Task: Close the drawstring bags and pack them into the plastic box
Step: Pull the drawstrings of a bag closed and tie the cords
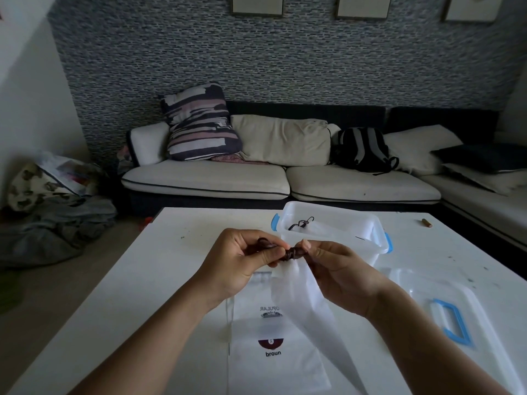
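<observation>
Near the plastic box (328, 232) on the white worktop (176, 280), both hands work at one white drawstring bag (302, 297): the left hand (242, 260) pinches the dark brown cord (268, 246), and the right hand (339, 269) grips the gathered neck just in front of the box. Another bag (271, 346), flat under the wrists, reads "broun" below a maroon half-circle. A third bag (316, 228) lies inside the box. Right of the box rests its blue-handled lid (445, 309).
</observation>
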### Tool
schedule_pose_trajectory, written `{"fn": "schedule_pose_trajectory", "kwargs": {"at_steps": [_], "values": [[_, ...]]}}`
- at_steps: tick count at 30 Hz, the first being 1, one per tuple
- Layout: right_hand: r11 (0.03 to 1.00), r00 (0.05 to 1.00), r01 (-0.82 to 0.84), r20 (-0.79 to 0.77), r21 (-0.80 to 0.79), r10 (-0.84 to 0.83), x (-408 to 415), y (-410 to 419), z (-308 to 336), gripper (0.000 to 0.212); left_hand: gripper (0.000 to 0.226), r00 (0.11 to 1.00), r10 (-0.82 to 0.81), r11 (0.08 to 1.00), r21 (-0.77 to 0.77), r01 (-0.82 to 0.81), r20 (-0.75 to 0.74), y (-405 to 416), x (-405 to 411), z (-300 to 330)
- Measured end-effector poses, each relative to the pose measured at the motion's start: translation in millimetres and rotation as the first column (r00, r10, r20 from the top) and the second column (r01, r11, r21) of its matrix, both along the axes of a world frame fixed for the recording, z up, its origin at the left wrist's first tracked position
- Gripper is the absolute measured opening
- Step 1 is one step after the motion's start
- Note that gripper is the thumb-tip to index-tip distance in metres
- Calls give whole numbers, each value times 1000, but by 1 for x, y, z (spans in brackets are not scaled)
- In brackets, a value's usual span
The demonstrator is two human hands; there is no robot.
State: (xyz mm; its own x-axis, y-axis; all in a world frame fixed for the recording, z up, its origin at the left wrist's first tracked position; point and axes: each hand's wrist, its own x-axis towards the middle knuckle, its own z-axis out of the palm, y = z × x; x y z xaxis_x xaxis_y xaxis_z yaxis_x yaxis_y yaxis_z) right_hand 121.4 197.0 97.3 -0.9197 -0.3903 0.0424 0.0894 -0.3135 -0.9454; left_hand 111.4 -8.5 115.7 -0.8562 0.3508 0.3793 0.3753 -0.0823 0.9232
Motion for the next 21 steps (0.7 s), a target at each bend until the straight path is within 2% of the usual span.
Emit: {"fn": "schedule_pose_trajectory", "kwargs": {"at_steps": [4, 9, 12, 17, 21], "values": [[985, 982, 172, -73, -12, -172, -6, -7, -7, 58, 14, 999, 33, 999, 16, -33, -10, 1, -1, -2], [993, 993, 111, -28, -35, -112, -1, -10, 1, 24, 12, 997, 58, 993, 97, -63, 55, 1, -2, -3], [995, 997, 74, -18, -59, -75, 2, -9, 2, 26, 12, 992, 58, 990, 123, -71, 112, -1, -3, -3], [996, 995, 88, -49, -3, -88, 0, -12, 1, 49, 17, 997, 83, 994, 74, -83, 2, 1, -4, -5], [991, 990, 136, -32, 11, -135, 0, -15, 0, 32, 17, 999, 47, 996, 72, -47, 3, 0, -3, -5]]}}
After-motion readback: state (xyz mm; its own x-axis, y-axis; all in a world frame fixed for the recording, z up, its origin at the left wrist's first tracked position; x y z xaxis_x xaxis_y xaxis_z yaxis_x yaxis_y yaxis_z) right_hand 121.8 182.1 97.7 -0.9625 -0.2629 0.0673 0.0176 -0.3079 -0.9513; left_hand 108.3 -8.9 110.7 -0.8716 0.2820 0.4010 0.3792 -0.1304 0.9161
